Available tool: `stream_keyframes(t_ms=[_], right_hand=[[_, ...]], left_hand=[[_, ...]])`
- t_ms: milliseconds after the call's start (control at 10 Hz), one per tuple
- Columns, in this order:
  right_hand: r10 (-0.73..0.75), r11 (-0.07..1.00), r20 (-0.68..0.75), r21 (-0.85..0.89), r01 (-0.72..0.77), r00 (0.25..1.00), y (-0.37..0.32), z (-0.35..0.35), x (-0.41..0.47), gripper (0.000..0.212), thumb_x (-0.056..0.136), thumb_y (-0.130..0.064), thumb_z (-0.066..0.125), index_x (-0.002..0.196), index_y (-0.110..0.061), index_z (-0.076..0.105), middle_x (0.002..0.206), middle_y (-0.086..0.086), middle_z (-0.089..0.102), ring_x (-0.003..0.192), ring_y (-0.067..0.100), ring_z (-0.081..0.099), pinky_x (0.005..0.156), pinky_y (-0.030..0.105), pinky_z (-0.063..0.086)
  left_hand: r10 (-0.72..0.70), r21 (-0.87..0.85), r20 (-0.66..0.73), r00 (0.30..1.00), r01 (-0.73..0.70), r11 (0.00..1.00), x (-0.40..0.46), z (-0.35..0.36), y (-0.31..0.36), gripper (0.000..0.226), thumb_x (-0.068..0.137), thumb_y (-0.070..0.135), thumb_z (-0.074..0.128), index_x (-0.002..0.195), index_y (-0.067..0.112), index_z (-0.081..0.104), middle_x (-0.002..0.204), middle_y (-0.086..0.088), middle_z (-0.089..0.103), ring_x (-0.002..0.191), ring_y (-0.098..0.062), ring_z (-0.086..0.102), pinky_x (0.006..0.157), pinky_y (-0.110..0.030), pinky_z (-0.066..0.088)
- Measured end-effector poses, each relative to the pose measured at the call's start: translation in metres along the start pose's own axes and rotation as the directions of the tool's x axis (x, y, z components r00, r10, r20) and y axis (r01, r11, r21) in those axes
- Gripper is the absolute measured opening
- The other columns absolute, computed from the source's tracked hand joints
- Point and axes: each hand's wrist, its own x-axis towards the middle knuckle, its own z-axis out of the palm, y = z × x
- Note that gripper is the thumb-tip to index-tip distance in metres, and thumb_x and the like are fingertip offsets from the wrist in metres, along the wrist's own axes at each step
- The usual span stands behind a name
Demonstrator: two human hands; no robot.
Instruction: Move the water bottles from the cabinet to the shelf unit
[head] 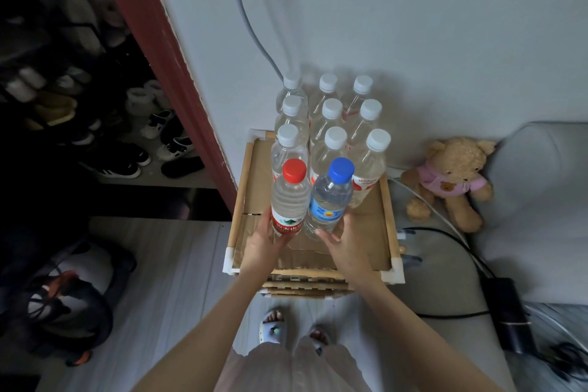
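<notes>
Red-capped bottle (289,197) in left hand (265,243); blue-capped bottle (329,197) in right hand (345,243).

- my left hand (265,240) grips red-cap bottle (288,197), right hand (345,240) grips blue-cap bottle (329,200), both upright & touching
- nine white-cap bottles (331,119) just behind, 3x3, on shelf unit (386,200) top
- teddy bear (451,178) on floor to the right
</notes>
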Motion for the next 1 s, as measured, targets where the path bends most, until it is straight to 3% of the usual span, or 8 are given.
stream_keyframes(t_ms=[200, 300, 400, 500, 700, 800, 900, 1000], right_hand=[[-0.014, 0.999, -0.012, -0.037, 0.013, 1.0, 0.004, -0.001, 0.005, 0.061, 0.085, -0.018, 0.062, 0.135, -0.025, 0.027, 0.118, -0.022, 0.045, 0.116, 0.006, 0.049, 0.092, 0.018, 0.037], [-0.015, 1.0, -0.013, -0.011, 0.015, 1.0, 0.001, 0.0, 0.004, 0.062, 0.085, -0.014, 0.062, 0.135, -0.023, 0.027, 0.113, -0.031, 0.042, 0.114, 0.003, 0.047, 0.086, 0.007, 0.038], [-0.009, 1.0, 0.004, 0.023, 0.009, 1.0, 0.0, 0.0, 0.004, 0.063, 0.085, -0.013, 0.061, 0.137, -0.023, 0.027, 0.116, -0.03, 0.04, 0.116, 0.003, 0.045, 0.092, 0.012, 0.035], [0.017, 0.999, 0.01, 0.032, -0.018, 1.0, -0.002, -0.002, 0.004, 0.063, 0.085, -0.013, 0.062, 0.137, -0.024, 0.027, 0.116, -0.025, 0.04, 0.115, 0.002, 0.045, 0.091, 0.016, 0.035], [0.067, 0.993, 0.022, 0.101, -0.069, 0.997, -0.006, -0.002, 0.004, 0.069, 0.083, -0.008, 0.063, 0.138, -0.021, 0.024, 0.123, -0.014, 0.04, 0.112, 0.003, 0.045, 0.073, 0.004, 0.043], [0.067, 0.994, 0.041, 0.085, -0.071, 0.997, 0.0, -0.004, 0.005, 0.078, 0.08, -0.011, 0.068, 0.14, -0.022, 0.019, 0.134, -0.009, 0.039, 0.12, 0.006, 0.041, 0.095, 0.019, 0.037], [0.085, 0.996, 0.057, 0.024, -0.086, 0.995, -0.002, -0.008, 0.0, 0.09, 0.077, -0.015, 0.072, 0.143, -0.024, 0.012, 0.148, -0.005, 0.03, 0.132, 0.01, 0.033, 0.11, 0.035, 0.029], [0.089, 0.996, -0.043, -0.02, -0.089, 0.995, -0.011, -0.018, -0.005, 0.084, 0.079, -0.013, 0.069, 0.144, -0.018, 0.017, 0.15, -0.001, 0.027, 0.137, 0.017, 0.029, 0.112, 0.043, 0.028]], left_hand=[[-0.043, -0.104, -0.073, 0.996, 0.035, 0.994, 0.0, 0.004, 0.006, 0.059, 0.076, 0.018, 0.071, 0.128, 0.018, 0.043, 0.117, -0.002, 0.062, 0.096, -0.011, 0.058, 0.071, -0.012, 0.047], [-0.062, -0.119, -0.082, 0.995, 0.052, 0.992, 0.001, 0.004, 0.004, 0.058, 0.075, 0.022, 0.072, 0.125, 0.022, 0.044, 0.115, -0.003, 0.063, 0.101, -0.016, 0.06, 0.085, -0.035, 0.051], [-0.078, -0.126, -0.061, 0.995, 0.069, 0.99, 0.001, 0.004, 0.002, 0.058, 0.075, 0.022, 0.072, 0.125, 0.024, 0.043, 0.116, -0.001, 0.063, 0.105, -0.018, 0.059, 0.09, -0.043, 0.05], [-0.078, -0.136, -0.047, 0.996, 0.071, 0.988, 0.001, 0.006, 0.001, 0.058, 0.076, 0.02, 0.071, 0.125, 0.023, 0.041, 0.116, -0.001, 0.062, 0.106, -0.018, 0.058, 0.091, -0.046, 0.049], [-0.044, -0.087, 0.02, 0.999, 0.046, 0.995, 0.002, 0.002, -0.004, 0.064, 0.078, 0.025, 0.068, 0.132, 0.029, 0.033, 0.122, 0.004, 0.059, 0.112, -0.016, 0.056, 0.095, -0.046, 0.047], [-0.008, 0.043, 0.099, 0.995, 0.004, 0.999, -0.002, -0.003, -0.006, 0.071, 0.08, 0.028, 0.063, 0.137, 0.035, 0.022, 0.129, 0.003, 0.054, 0.114, -0.021, 0.055, 0.094, -0.043, 0.047], [0.077, 0.283, 0.11, 0.991, -0.105, 0.953, -0.005, -0.014, -0.011, 0.077, 0.083, 0.03, 0.061, 0.143, 0.026, 0.013, 0.143, -0.001, 0.035, 0.13, -0.023, 0.037, 0.101, -0.033, 0.033], [0.183, 0.554, 0.158, 0.97, -0.24, 0.797, -0.005, -0.023, -0.029, 0.078, 0.086, 0.037, 0.056, 0.145, 0.019, 0.009, 0.153, -0.007, 0.014, 0.142, -0.024, 0.002, 0.114, -0.034, 0.007]])
